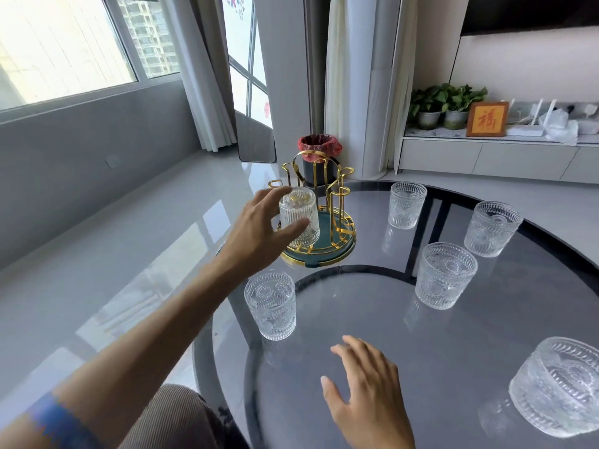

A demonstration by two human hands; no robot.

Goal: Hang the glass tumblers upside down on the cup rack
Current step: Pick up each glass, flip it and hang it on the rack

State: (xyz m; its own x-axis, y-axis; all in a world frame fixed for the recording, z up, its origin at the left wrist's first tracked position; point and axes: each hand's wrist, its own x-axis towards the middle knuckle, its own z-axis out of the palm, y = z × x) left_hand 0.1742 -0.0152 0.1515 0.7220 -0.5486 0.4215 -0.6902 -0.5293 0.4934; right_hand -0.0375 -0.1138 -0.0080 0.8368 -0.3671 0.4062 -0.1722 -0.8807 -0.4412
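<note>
A gold wire cup rack (pixel 337 196) on a round green base stands at the far left of the glass table. One embossed glass tumbler (pixel 299 217) sits upside down over a rack peg, and my left hand (pixel 259 228) wraps around it, fingers and thumb on its sides. Several more tumblers stand upright on the table: one near the left edge (pixel 270 306), one at the back (pixel 407 205), two on the right (pixel 445 280) (pixel 492 229), and one at the near right (pixel 560 387). My right hand (pixel 366 390) hovers open over the near table, holding nothing.
The round dark glass table (pixel 356 312) has its curved edge close to the rack and the left tumbler. Beyond the table a black bin with a red liner (pixel 319 157) stands on the floor. A low cabinet with potted plants (pixel 447 105) runs along the right wall.
</note>
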